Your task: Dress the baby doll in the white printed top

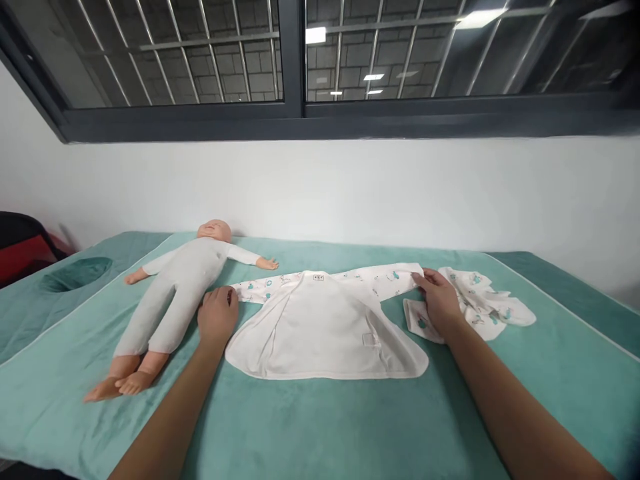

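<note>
Nothing legible. White shirt (325, 320) has a small neck label (319, 277), centred at the collar; dark marks on it, too small to read. Pale rectangular patch (369, 340) lower on the shirt: no text readable.

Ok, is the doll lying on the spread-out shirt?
No, the doll lies beside the shirt on the green cover, with the left hand between them.

Left hand (219, 317): bare, left of the white baby top (325, 327). Left forearm (183, 400): bare, narrows toward the hand. Right hand (441, 301): bare, right of that top. Right forearm (510, 407): bare, likewise narrowing handward.
</note>
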{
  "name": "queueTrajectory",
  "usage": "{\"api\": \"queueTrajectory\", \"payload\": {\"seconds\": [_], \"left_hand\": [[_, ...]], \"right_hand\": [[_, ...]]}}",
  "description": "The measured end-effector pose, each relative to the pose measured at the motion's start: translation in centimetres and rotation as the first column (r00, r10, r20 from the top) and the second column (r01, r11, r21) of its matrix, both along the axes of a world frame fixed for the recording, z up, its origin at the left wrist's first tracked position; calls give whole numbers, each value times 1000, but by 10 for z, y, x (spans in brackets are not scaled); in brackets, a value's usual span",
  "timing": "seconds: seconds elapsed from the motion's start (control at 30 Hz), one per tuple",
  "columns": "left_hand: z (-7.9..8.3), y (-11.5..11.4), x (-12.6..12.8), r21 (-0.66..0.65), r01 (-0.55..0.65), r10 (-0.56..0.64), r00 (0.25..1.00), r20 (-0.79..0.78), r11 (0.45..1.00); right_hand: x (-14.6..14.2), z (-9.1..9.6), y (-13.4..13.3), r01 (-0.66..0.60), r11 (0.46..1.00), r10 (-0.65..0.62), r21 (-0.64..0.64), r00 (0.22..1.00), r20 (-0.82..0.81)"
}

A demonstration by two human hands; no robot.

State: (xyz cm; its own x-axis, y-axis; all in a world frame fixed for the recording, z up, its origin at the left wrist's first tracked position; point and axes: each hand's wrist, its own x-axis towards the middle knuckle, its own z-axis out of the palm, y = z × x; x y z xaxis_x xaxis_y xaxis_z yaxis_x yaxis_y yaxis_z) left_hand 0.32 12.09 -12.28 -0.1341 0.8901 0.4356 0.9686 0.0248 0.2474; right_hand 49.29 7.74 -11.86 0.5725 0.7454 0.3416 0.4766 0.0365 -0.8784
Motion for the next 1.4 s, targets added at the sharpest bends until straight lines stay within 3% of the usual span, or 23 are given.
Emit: {"api": "queueTrajectory", "payload": {"seconds": [0.2, 0.37, 0.57, 0.73, 0.83, 0.9, 0.93, 1.0, 1.03, 1.07, 1.17, 1.27, 1.33, 1.4], "left_hand": [[3, 0, 2, -16, -4, 4, 1000, 22, 1000], [2, 0, 3, -20, -7, 7, 1000, 19, 1000], [0, 4, 0, -34, -7, 8, 1000, 30, 999], [8, -9, 5, 141, 45, -63, 990, 125, 989], [16, -44, 43, 197, 95, -151, 943, 296, 976], [18, -78, 89, 107, 235, -258, 855, 450, 966], [18, -95, 115, 47, 414, -386, 794, 469, 909], [16, -124, 169, -22, 726, -660, 637, 398, 687], [14, -134, 194, -46, 797, -743, 580, 335, 602], [13, -141, 216, -65, 818, -779, 565, 273, 571], [8, -144, 258, -97, 750, -740, 661, 127, 654], [5, -135, 266, -68, 735, -732, 678, 66, 675], [5, -130, 260, -38, 743, -729, 664, 166, 669], [6, -128, 252, -10, 689, -621, 659, 424, 725]], "right_hand": [[16, -10, 29, -23, 1000, 24, 12, 994, -109], [17, -11, 45, 73, 996, -75, -42, 996, -44], [11, -3, 45, 141, 984, -131, -113, 987, 95], [2, -1, 33, 123, 966, -74, -229, 975, 210], [2, -2, 27, 93, 947, -17, -308, 970, 241], [4, -2, 26, 69, 941, 24, -331, 963, 269], [5, -2, 26, 58, 940, 42, -335, 958, 282], [7, -2, 26, 45, 942, 63, -334, 950, 305], [8, -2, 26, 45, 943, 64, -330, 947, 314], [9, -3, 26, 50, 944, 62, -327, 945, 321], [13, -5, 27, 55, 942, 64, -331, 940, 336], [16, -7, 29, 10, 939, 111, -345, 938, 329], [16, -8, 30, -8, 940, 123, -340, 940, 317], [17, -9, 30, 17, 946, 89, -325, 947, 309]]}}
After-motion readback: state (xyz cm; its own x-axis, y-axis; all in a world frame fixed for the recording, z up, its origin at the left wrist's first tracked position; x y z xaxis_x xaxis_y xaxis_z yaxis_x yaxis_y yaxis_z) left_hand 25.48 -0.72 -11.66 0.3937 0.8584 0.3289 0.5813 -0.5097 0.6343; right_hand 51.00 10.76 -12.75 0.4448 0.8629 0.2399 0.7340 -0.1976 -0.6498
